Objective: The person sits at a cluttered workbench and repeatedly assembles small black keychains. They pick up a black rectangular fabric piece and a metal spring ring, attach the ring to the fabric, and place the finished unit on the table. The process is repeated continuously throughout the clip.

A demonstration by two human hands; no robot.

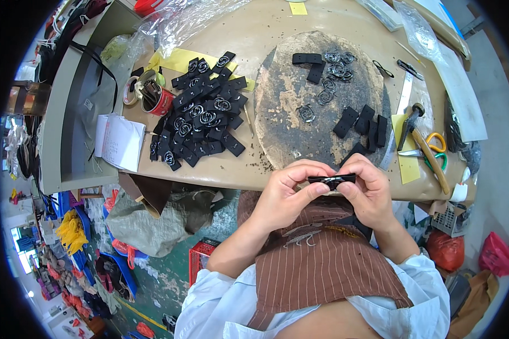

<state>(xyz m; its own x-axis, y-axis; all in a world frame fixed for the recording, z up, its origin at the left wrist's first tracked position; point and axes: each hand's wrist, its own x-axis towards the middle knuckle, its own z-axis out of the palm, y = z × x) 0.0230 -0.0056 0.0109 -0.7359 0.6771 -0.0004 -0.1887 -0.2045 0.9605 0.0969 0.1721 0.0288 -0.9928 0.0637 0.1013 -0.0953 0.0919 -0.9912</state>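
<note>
Between my two hands is a small black strip with a shiny silver ornament (pixel 332 180) on it, held just off the table's near edge. My left hand (pixel 294 191) pinches one end with thumb and fingers. The other end is pinched by my right hand (pixel 367 186). Just beyond them lies a round, worn board (pixel 283 79). On it rest several loose silver ring ornaments (pixel 306 113) and bare black strips (pixel 345 122). To the left, many black strips with silver ornaments form a heap (pixel 206 117).
A red tin of metal tools (pixel 163 101), a tape roll (pixel 131 90) and a notepad (pixel 120 141) sit at the left. On the right are a hammer (pixel 430 161), scissors (pixel 437 144), a steel ruler (pixel 405 93) and a cutter knife (pixel 409 69). Clear plastic (pixel 169 25) covers the far left.
</note>
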